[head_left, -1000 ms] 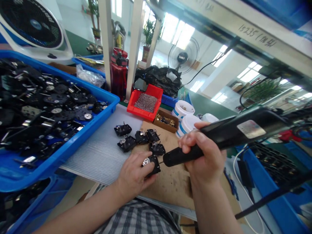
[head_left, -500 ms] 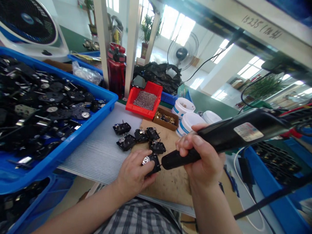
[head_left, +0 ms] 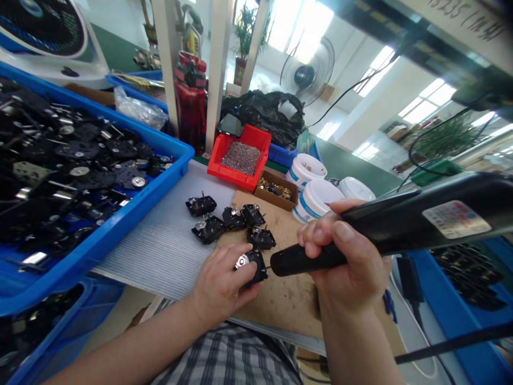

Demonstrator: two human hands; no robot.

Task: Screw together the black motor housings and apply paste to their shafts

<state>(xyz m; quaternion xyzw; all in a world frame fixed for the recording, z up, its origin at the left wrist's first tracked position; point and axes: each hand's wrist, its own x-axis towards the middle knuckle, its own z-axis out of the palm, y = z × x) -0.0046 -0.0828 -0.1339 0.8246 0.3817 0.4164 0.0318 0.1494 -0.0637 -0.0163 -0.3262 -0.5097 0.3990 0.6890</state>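
Here the left hand [head_left: 224, 275], fingers bent and snug, gripped a small black boxy assembly [head_left: 258, 266] with a silver metal disc, right over the brown cardboard sheet [head_left: 288, 310]! The right hand [head_left: 352, 259], wrapped tight around a long black handheld driver [head_left: 401, 219], aimed its thin bit at the assembly's side, contact too fine to tell. Just beyond sat five similar black assemblies [head_left: 234, 218]; behind them, a red plastic bin [head_left: 234, 180] of tiny metal pieces; leftward, a heaped blue plastic crate [head_left: 120, 232].
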